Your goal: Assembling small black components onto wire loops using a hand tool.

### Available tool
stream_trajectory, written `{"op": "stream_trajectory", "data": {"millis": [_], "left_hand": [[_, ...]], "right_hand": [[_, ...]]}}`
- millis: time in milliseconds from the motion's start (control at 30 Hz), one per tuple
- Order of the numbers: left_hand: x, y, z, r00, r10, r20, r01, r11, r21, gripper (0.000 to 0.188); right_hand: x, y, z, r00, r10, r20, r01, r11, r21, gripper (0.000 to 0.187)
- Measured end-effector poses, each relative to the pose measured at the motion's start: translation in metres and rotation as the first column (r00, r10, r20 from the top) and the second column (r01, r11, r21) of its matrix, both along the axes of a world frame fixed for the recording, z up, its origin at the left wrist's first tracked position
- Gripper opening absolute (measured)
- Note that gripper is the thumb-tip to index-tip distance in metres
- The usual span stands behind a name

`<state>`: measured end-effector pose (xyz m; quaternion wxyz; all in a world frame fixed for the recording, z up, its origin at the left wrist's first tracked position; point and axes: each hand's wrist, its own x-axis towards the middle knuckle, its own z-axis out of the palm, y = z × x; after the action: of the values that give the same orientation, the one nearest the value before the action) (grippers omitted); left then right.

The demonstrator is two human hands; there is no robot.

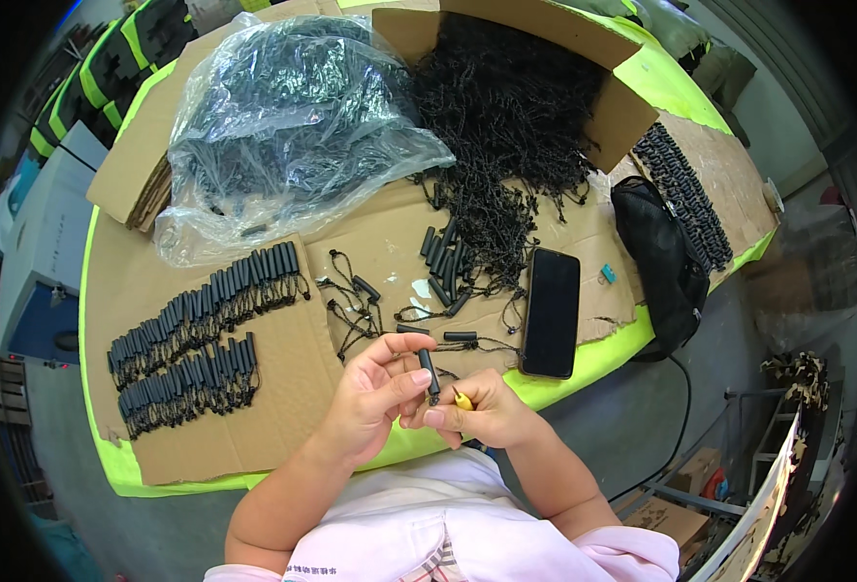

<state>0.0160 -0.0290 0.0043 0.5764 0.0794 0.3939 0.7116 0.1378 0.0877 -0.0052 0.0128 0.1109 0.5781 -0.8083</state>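
Fingers point(411, 378) of the left hand point(375, 393) pinch a small black tube point(428, 371) upright just above the table's near edge, while the right hand point(482, 412), touching the left, closes its fingertips on a thin yellow-tipped tool point(461, 399) at the tube's lower end. Beyond them, on the cardboard sheet point(283, 388), lie loose tubes and cords point(445, 267), a black phone point(551, 310) to the right, and two long rows of finished tubes point(196, 339) to the left. Farther back sit a clear plastic bag point(283, 126) and an open cardboard box of black cords point(516, 107).
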Motion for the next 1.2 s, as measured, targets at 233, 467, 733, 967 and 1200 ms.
{"op": "stream_trajectory", "data": {"millis": [233, 467, 733, 967, 1200], "left_hand": [[0.002, -0.002, -0.012, 0.963, 0.066, -0.263, -0.067, 0.998, 0.007, 0.032], [0.004, 0.001, -0.012, 0.949, 0.168, -0.267, -0.174, 0.985, -0.001, 0.031], [-0.001, -0.004, -0.013, 0.939, 0.342, 0.043, -0.341, 0.940, -0.029, 0.030], [0.001, -0.008, -0.018, 0.930, 0.368, -0.002, -0.368, 0.930, 0.009, 0.030], [0.021, -0.009, -0.027, 0.800, 0.444, -0.403, -0.446, 0.890, 0.095, 0.029]], "right_hand": [[-0.005, 0.005, -0.011, 0.989, 0.060, 0.138, -0.032, 0.979, -0.201, 0.024], [-0.007, -0.004, -0.020, 0.978, -0.165, 0.126, 0.168, 0.986, -0.017, 0.019], [-0.005, -0.019, -0.012, 0.858, -0.201, -0.474, 0.513, 0.256, 0.819, 0.046], [-0.008, -0.026, -0.016, 0.838, -0.169, -0.519, 0.531, 0.034, 0.847, 0.046], [-0.014, -0.039, -0.022, 0.849, -0.196, -0.492, 0.511, 0.062, 0.857, 0.045]]}}
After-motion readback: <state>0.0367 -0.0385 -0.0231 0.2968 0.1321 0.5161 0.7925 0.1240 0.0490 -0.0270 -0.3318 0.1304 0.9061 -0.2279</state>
